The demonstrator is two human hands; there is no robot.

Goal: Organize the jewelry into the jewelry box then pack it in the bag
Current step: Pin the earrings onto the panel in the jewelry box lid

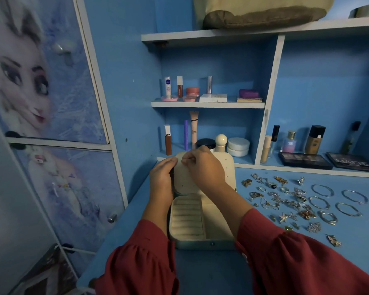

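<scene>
Red sleeves [285,262] nearest; both hands at jewelry box [200,231] lid panel [183,177]: L hand [161,179] holds its edge, R hand [202,167] pinches sth tiny, jewelry [296,201] lies right, nearer R

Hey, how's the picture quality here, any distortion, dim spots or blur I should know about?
Head view: wide-angle lens bows the shelf and cabinet door edges; lighting is dim and bluish; the box interior is shaded by the hands, left and right; the jewelry is small and soft, fine detail lost.
</scene>
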